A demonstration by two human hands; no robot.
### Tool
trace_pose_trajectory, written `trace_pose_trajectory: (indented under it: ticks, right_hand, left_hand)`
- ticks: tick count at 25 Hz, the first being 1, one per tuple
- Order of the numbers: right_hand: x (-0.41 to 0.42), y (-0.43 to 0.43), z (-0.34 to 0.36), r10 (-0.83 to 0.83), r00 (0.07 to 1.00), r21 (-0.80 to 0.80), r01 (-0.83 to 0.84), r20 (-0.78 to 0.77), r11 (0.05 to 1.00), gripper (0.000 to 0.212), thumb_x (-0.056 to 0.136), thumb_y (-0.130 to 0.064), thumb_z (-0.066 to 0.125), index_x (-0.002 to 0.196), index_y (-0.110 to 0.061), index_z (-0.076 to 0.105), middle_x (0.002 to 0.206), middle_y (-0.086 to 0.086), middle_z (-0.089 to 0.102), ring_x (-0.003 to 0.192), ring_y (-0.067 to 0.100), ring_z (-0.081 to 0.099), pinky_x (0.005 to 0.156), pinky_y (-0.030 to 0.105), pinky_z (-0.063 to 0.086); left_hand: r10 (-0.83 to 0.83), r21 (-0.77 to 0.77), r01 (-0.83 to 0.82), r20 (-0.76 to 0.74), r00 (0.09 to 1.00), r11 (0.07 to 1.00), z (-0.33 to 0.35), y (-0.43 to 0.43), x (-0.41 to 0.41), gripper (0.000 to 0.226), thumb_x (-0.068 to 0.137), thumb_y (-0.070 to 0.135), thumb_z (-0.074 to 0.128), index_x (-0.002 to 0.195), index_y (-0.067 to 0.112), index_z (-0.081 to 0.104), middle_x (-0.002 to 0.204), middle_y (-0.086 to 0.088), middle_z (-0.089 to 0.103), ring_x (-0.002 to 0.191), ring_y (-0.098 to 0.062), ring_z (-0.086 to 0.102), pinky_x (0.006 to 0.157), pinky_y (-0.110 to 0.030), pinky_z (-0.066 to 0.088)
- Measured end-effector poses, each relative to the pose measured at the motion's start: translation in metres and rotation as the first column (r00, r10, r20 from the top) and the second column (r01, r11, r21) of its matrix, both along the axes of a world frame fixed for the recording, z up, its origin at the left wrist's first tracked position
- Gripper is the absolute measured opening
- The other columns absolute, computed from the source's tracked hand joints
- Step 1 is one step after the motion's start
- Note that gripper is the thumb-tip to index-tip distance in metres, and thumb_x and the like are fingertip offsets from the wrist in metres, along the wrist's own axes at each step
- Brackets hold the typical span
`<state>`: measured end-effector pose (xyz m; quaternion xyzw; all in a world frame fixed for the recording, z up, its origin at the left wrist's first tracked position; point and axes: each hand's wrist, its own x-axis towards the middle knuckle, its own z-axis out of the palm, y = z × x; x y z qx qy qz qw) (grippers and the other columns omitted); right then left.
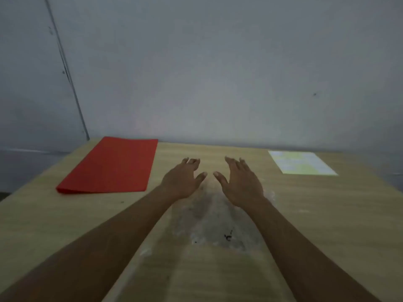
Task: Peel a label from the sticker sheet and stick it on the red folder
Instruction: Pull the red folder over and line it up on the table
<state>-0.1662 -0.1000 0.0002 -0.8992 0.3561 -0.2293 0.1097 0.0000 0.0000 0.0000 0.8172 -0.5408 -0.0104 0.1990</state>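
Observation:
The red folder (111,165) lies flat and closed on the far left of the wooden table. A pale sticker sheet (302,163) with faint yellowish and bluish patches lies flat at the far right. Between them, over the middle of the table, my left hand (183,178) and my right hand (241,182) hover side by side, backs up, fingers spread, holding nothing. The left hand is a short way right of the folder. The right hand is well left of the sheet. Neither hand touches either object.
The wooden table (327,225) has a worn grey patch (213,223) with black marks in its middle. A grey wall (218,73) stands right behind the table's far edge. A thin dark rod (72,83) leans against the wall at the left.

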Motion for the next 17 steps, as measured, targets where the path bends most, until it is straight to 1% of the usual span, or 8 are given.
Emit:
trace_pose_trajectory:
  ticks: [4,5,7,9,13,17]
  right_hand:
    - [-0.012,0.019,-0.042,0.029,0.987,0.081,-0.017,-0.156,0.997,0.077,0.094,-0.067,0.026,0.156,-0.022,0.019,0.165,-0.001,0.019,0.153,0.022,0.006,0.123,0.042,0.016]
    - [-0.013,0.022,-0.050,0.030,0.985,0.099,-0.014,-0.168,0.995,0.077,0.094,-0.067,0.025,0.156,-0.022,0.017,0.165,-0.001,0.017,0.153,0.022,0.004,0.123,0.041,0.013]
    - [-0.013,0.026,-0.059,0.024,0.981,0.099,-0.006,-0.192,0.995,0.077,0.094,-0.067,0.023,0.157,-0.022,0.014,0.166,0.000,0.013,0.153,0.023,0.003,0.124,0.040,0.008]
    - [-0.015,0.029,-0.061,0.020,0.977,0.088,-0.001,-0.214,0.996,0.077,0.095,-0.066,0.021,0.157,-0.021,0.013,0.166,0.002,0.010,0.153,0.023,0.003,0.124,0.039,0.004]
    - [-0.015,0.031,-0.063,0.016,0.975,0.088,0.003,-0.222,0.996,0.075,0.096,-0.065,0.018,0.157,-0.021,0.014,0.167,0.001,0.007,0.154,0.022,0.001,0.125,0.040,0.003]
    - [-0.015,0.033,-0.061,0.010,0.974,0.070,0.006,-0.228,0.998,0.073,0.097,-0.063,0.021,0.156,-0.020,0.018,0.166,0.002,0.012,0.153,0.022,0.007,0.125,0.041,0.008]
  left_hand:
    - [-0.021,0.111,0.020,0.011,1.000,0.994,-0.037,0.021,-0.018,0.067,0.100,0.050,0.033,0.156,0.013,0.022,0.163,-0.004,0.024,0.153,-0.023,0.014,0.120,-0.044,0.023]
    - [-0.019,0.123,0.018,0.003,1.000,0.992,-0.045,0.025,-0.021,0.067,0.100,0.049,0.032,0.156,0.012,0.022,0.163,-0.005,0.023,0.153,-0.023,0.013,0.122,-0.043,0.020]
    - [-0.018,0.117,0.017,0.008,1.000,0.993,-0.056,0.028,-0.022,0.067,0.101,0.049,0.030,0.156,0.012,0.022,0.164,-0.005,0.021,0.153,-0.023,0.012,0.123,-0.041,0.012]
    - [-0.021,0.093,0.019,0.019,1.000,0.996,-0.060,0.031,-0.024,0.066,0.101,0.049,0.028,0.156,0.013,0.023,0.164,-0.005,0.021,0.153,-0.022,0.011,0.124,-0.039,0.008]
    - [-0.015,0.063,0.012,0.039,0.999,0.998,-0.065,0.032,-0.024,0.065,0.101,0.049,0.025,0.156,0.014,0.023,0.164,-0.003,0.022,0.153,-0.019,0.014,0.124,-0.038,0.007]
    - [-0.004,0.043,0.002,0.042,0.999,0.999,-0.066,0.033,-0.024,0.065,0.100,0.049,0.025,0.155,0.015,0.025,0.164,-0.002,0.023,0.153,-0.018,0.015,0.124,-0.037,0.008]
